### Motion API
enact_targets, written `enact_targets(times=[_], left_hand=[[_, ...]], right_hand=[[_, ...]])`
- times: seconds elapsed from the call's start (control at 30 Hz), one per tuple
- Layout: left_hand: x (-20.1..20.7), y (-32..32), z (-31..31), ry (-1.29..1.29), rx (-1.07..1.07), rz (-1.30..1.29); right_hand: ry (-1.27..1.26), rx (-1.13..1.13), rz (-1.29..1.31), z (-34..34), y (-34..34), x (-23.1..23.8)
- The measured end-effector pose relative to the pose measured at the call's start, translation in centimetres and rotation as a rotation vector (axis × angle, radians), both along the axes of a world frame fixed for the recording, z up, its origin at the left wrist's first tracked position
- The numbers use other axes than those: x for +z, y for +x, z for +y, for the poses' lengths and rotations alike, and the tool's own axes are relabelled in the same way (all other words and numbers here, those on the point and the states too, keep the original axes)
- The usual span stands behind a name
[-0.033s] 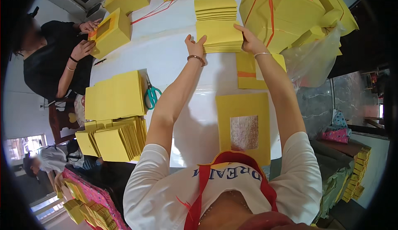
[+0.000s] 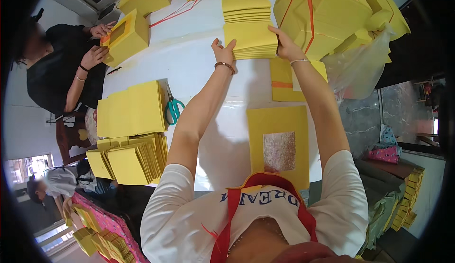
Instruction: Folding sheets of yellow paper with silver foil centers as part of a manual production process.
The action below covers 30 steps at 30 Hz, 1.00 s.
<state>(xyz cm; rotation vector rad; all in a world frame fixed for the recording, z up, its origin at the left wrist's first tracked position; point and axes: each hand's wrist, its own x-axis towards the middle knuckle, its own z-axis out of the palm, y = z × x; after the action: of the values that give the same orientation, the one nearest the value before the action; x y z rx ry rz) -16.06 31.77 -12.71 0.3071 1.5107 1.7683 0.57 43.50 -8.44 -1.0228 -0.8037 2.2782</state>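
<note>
While the stack [image 2: 250, 35] of yellow card pieces lies near the far side of the white table [image 2: 185, 71], just in front of a second pile [image 2: 246, 2], the person's two hands frame it from either side. The left hand [image 2: 222, 52] is open, its thumb at the left edge and the other fingers spread away from it; the right hand [image 2: 289, 49] lays one digit over the right edge, though its remaining fingers are partly hidden, so whether it truly pinches the pieces cannot be told. The pieces look flat, thin and fairly stiff, likely light one by one and heavier as a bunch. Their layers show along the near edge and probably slide over one another if pushed unevenly, so the sounder hold seems to be at both side edges, palms square to the layers and thumbs on top. Little here looks fragile, but corners could crease or bend under a hard squeeze at one point. The orange-banded card [image 2: 282, 95] lies just nearer the body, partly behind the right forearm, with the clear bag [image 2: 360, 71] to its right. Well to the left lie the teal-handled scissors [image 2: 174, 111], apart from both hands.
</note>
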Motion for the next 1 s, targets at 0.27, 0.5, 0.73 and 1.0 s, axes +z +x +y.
enact_targets(times=[0.27,0.5,0.73,1.0], left_hand=[[0.4,2.1,1.0,0.025,-0.049,0.215],[1.1,1.1,0.5,-0.077,-0.034,0.326],[1.5,0.8,0.8,-0.057,-0.019,0.131],[-0.1,-1.9,0.3,-0.036,0.119,-0.018]], right_hand=[[0.028,-0.023,0.0,0.7,-0.1,-0.5],[0.068,-0.021,0.108,-0.7,-0.9,-0.5],[0.25,-0.089,0.05,-1.2,-0.3,-0.9],[0.553,-0.059,-0.382,-5.4,2.1,2.5]])
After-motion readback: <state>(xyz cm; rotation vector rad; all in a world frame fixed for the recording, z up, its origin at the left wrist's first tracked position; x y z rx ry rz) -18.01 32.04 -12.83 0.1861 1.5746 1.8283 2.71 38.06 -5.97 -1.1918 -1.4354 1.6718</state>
